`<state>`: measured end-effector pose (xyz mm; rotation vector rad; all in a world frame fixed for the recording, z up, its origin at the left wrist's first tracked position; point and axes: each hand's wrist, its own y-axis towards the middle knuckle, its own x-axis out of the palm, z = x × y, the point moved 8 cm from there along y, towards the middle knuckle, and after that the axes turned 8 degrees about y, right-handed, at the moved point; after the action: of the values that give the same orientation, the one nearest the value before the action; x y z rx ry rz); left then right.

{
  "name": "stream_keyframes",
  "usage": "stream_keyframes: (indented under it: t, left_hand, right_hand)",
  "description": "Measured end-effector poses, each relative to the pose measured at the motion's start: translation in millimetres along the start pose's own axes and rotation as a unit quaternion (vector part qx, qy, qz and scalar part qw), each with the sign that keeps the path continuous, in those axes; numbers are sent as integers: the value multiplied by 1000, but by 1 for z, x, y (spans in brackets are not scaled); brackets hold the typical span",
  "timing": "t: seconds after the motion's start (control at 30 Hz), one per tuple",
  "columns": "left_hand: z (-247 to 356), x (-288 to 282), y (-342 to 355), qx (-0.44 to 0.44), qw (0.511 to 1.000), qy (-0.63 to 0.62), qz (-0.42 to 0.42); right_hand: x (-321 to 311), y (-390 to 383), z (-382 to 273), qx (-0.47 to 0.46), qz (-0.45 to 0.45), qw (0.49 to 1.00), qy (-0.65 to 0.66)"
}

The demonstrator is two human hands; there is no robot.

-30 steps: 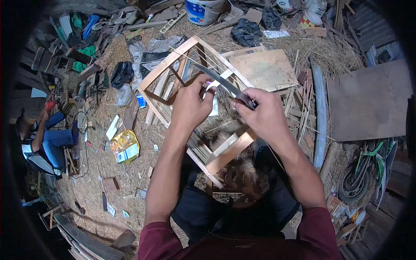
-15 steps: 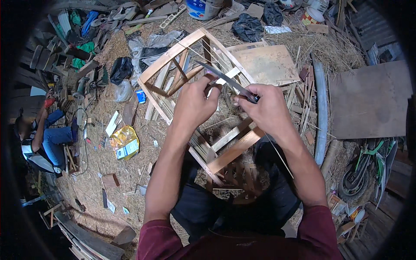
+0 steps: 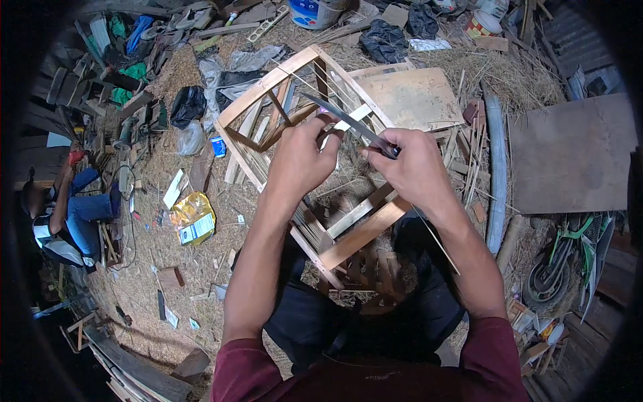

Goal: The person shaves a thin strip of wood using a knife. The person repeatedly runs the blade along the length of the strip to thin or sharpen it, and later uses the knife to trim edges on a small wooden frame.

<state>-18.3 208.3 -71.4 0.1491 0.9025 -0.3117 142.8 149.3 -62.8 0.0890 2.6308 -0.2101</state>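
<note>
My right hand (image 3: 413, 155) is closed round the dark handle of a knife (image 3: 348, 120). Its long grey blade slants up and left, past the fingertips of my left hand (image 3: 305, 151). Those left fingers are pinched together beside the blade; what they grip is hidden. A thin pale strip (image 3: 439, 244) trails below my right hand along the forearm, and another thin length shows above the blade. Beneath both hands a wooden frame (image 3: 365, 234) with slender slats stands tilted between my knees, partly covered by my arms.
Wood shavings and scraps cover the ground. Ahead right lies a plywood sheet (image 3: 412, 97), with a grey pole (image 3: 495, 174) beyond it. A yellow bag (image 3: 193, 218) and a blue cup (image 3: 218, 147) lie left. Another person (image 3: 74, 208) sits far left; a motorbike (image 3: 556, 264) stands right.
My hands and the knife stay almost in place. The pale strip's lower end has shifted slightly right, and the wooden frame has moved a little.
</note>
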Motion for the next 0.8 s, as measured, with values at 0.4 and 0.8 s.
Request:
stream_keyframes:
  t: [0.4,0.8]
  left_hand:
    - [4,0,-4,-8,999,-5,-31]
    - [2,15,-1,20,998,14,-53]
  right_hand:
    - [-2,-6,-2,-45,34,998,-6]
    - [5,-5,-12,-131,71,986,-72]
